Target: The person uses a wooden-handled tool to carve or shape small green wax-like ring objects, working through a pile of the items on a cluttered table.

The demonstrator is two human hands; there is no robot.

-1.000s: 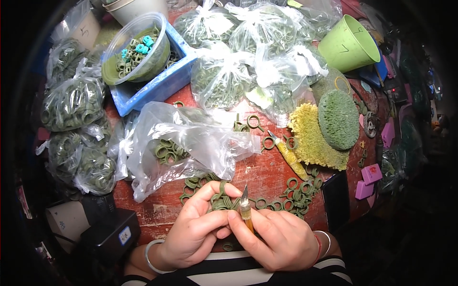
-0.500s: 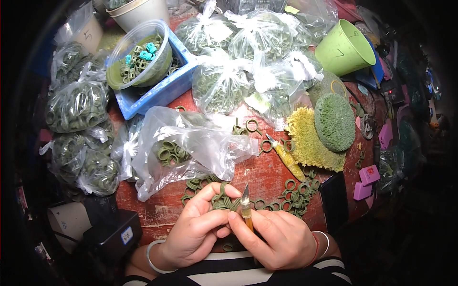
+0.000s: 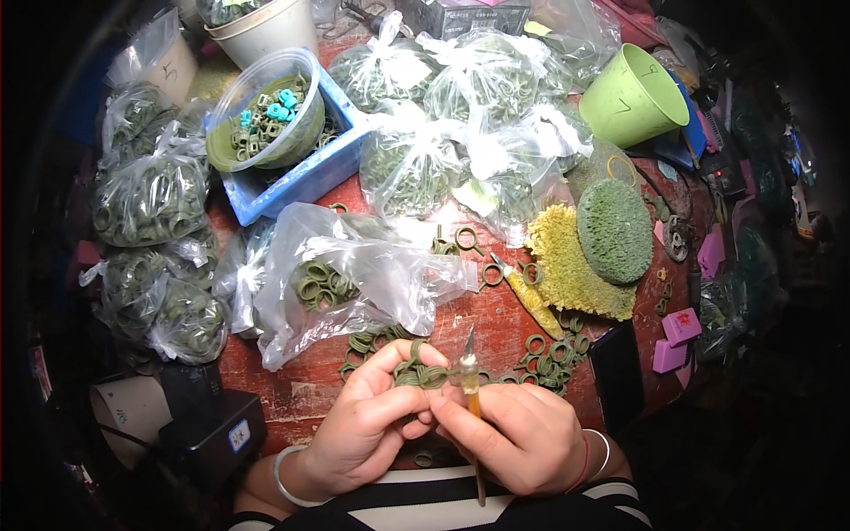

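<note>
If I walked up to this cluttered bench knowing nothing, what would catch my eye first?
Probably the two hands low in the middle: the left hand pinches a small green ring while the right hand holds a pointed craft knife against it. Next, the heap of clear bags of green rings crowding the back of the red-brown table, and the bright lime-green cup tipped over at upper right.

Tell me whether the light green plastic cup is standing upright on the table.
No, the light green plastic cup lies tipped on its side, its open mouth facing right.
</note>
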